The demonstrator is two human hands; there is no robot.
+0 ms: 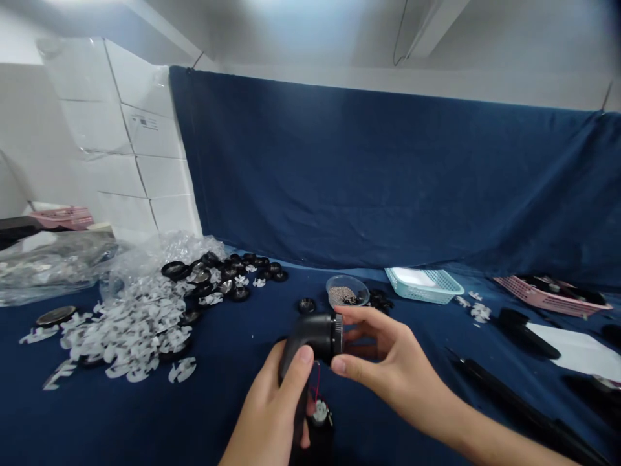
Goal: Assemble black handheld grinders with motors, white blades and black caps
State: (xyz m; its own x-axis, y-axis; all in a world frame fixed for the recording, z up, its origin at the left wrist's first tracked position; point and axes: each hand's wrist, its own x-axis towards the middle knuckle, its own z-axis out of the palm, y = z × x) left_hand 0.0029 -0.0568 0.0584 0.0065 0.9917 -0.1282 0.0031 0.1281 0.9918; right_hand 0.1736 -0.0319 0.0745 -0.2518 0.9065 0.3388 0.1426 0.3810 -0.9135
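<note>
My left hand (274,404) grips a black, angled plastic housing (310,340) from below, thumb pressed on its side. My right hand (383,356) pinches a black ring-shaped part (337,333) at the housing's round end, thumb under it and fingers over it. A thin red wire (316,383) hangs from the housing down to a small motor-like piece (320,412) near my left palm. Both hands hover over the blue-covered table (233,362).
A heap of white spoked plastic pieces (130,327) and black round caps (223,272) lies to the left by clear bags (53,262). Behind the hands stand a clear bowl of tiny beads (345,291), a teal basket (424,285), a pink tray (550,291); black tools (524,331), white paper (577,349) right.
</note>
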